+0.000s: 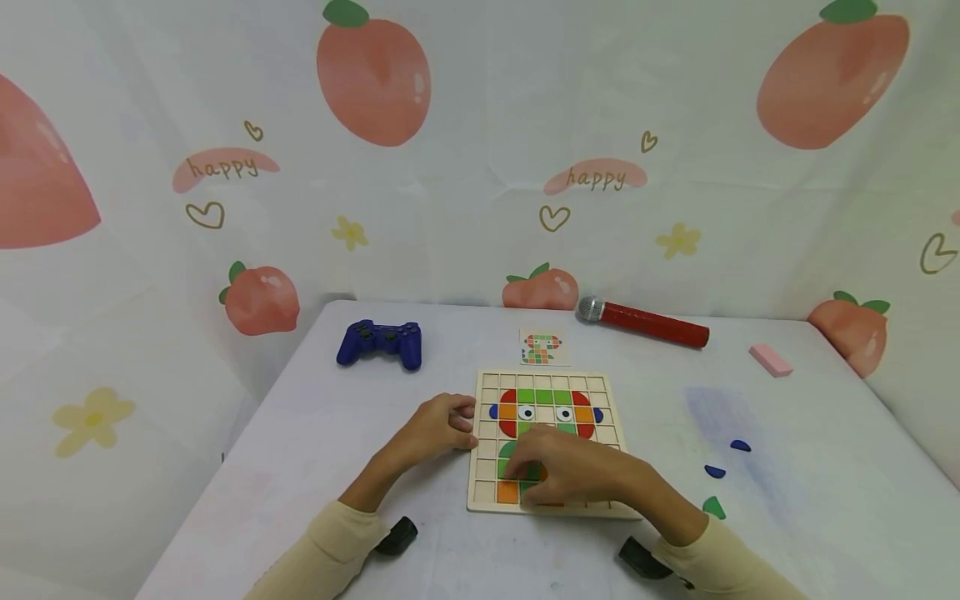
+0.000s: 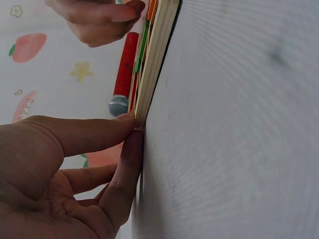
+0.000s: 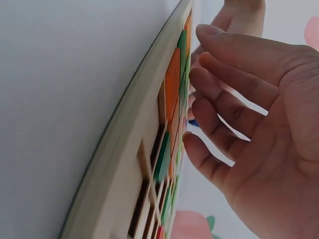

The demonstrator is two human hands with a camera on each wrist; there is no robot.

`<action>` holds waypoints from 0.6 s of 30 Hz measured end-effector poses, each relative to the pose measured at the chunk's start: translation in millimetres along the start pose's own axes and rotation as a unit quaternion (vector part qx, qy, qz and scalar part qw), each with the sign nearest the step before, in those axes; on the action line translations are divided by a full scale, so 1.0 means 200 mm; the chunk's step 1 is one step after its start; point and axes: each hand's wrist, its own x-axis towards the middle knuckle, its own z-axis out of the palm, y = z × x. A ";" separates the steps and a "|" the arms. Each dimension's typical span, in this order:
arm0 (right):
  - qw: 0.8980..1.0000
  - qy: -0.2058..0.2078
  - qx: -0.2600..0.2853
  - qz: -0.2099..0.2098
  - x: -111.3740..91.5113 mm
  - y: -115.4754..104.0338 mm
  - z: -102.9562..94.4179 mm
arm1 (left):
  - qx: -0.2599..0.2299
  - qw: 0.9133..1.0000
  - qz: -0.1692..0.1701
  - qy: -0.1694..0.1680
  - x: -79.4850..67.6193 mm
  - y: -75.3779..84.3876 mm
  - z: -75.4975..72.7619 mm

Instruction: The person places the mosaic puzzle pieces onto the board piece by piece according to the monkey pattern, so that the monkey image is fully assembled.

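Observation:
A square wooden puzzle board (image 1: pixel 483 454) with a grid of cells lies on the table, filled partly with red, orange, green and eyed pieces in a monkey-like pattern. At its left edge, my left hand (image 1: pixel 438 429) holds the rim; thumb and index fingertips meet there in the left wrist view. Over the lower part of the board hovers my right hand (image 1: pixel 573 462), fingers loosely bent and apart from the pieces in the right wrist view, with nothing seen between them. An orange square piece (image 1: pixel 507 492) sits in the bottom row; the right hand hides some cells.
Behind the board lies a pattern card (image 1: pixel 545 347). A blue game controller (image 1: pixel 380 343) is at the back left, a red microphone (image 1: pixel 652 323) and pink block (image 1: pixel 770 360) at the back right. Loose blue half-circles (image 1: pixel 741 446) and a green piece (image 1: pixel 714 507) lie right.

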 end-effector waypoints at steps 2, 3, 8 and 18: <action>1.000 0.007 0.005 0.010 -0.03 0.02 -0.01 | 0.000 1.000 0.001 0.000 0.00 0.00 0.00; 1.000 0.010 0.005 0.018 -0.05 0.03 -0.02 | 0.001 1.000 0.001 0.000 0.00 0.00 0.00; 0.998 0.028 0.001 0.053 -0.15 0.09 -0.05 | 0.005 1.000 0.000 -0.001 0.00 0.00 0.00; 0.990 0.082 0.007 0.111 -0.43 0.25 -0.11 | 0.009 1.000 0.004 -0.002 0.00 -0.01 0.00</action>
